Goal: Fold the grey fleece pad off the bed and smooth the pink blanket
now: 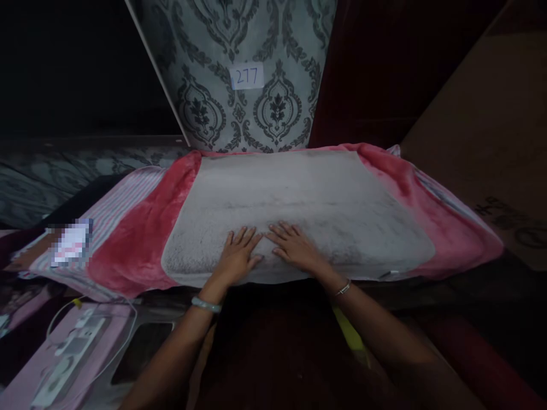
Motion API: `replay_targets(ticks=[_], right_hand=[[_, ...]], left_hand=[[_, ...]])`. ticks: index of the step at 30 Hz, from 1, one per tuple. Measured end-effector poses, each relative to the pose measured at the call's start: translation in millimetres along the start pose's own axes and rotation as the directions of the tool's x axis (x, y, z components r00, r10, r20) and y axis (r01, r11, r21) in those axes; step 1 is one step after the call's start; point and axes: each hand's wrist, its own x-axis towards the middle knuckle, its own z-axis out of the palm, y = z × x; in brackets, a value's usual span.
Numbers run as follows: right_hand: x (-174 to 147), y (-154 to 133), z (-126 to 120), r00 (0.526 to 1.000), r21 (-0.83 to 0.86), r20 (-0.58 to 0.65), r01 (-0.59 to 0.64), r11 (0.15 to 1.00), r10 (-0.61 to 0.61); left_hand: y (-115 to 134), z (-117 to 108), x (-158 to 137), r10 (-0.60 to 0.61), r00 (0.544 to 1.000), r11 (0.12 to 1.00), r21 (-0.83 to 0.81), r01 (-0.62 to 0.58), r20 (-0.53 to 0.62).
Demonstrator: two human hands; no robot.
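Note:
A pale grey, plush-looking cloth [273,182] lies spread flat in front of me, with faint creases and darker brushed patches. My left hand [237,256] rests palm down near its front edge, fingers extended. Beside it, my right hand [294,246] also lies flat on the cloth, fingers stretched toward the left. A small gap separates the two hands, and neither grips anything. Beneath the grey cloth, a red and pink fleece blanket [141,245] shows on both sides.
A striped sheet [132,196] extends at the left, with a blurred-out item [72,242] on it. Below are a white power strip [70,361] with a cable and a dark flat panel [143,350]. A cardboard box [491,131] stands right; a numbered paper [247,76] is on the patterned wall.

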Motion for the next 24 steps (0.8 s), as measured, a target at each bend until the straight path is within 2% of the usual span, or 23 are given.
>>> replay_targets(ticks=[3,5,9,12,14,17,20,22,24], right_hand=[[-2,46,-7,0.987,-0.048,0.014,-0.161,0.986,0.162],[-15,90,-15,0.951,-0.085,0.004,-0.307,0.948,0.309],[-62,172,-36,0.798,-0.127,-0.072,-0.603,0.788,0.599],[-112,209,-45,0.664,-0.101,-0.186,-0.746,0.658,0.725],[-146,218,-43,0.586,-0.073,-0.288,-0.802,0.592,0.758],[-188,216,-31,0.495,0.009,-0.455,-0.829,0.559,0.741],[-211,208,-15,0.387,0.153,-0.586,-0.81,0.566,0.712],[-218,204,-6,0.293,0.267,-0.644,-0.78,0.566,0.707],[-221,202,0,0.165,0.382,-0.671,-0.759,0.528,0.723]], left_hand=[[-33,-5,7,-0.111,0.994,0.993,0.03,0.111,0.004],[-67,-13,10,-0.231,0.973,0.972,0.054,0.23,0.005],[-138,-30,7,-0.433,0.902,0.9,0.052,0.433,-0.011],[-172,-31,-15,-0.538,0.833,0.841,-0.015,0.541,-0.13],[-182,-24,-38,-0.548,0.803,0.834,-0.077,0.547,-0.233],[-179,-13,-76,-0.542,0.753,0.834,-0.128,0.537,-0.374],[-168,-7,-103,-0.592,0.66,0.782,-0.132,0.609,-0.462],[-162,-6,-111,-0.649,0.591,0.726,-0.16,0.669,-0.48],[-161,-5,-114,-0.713,0.534,0.674,-0.233,0.701,-0.454]])
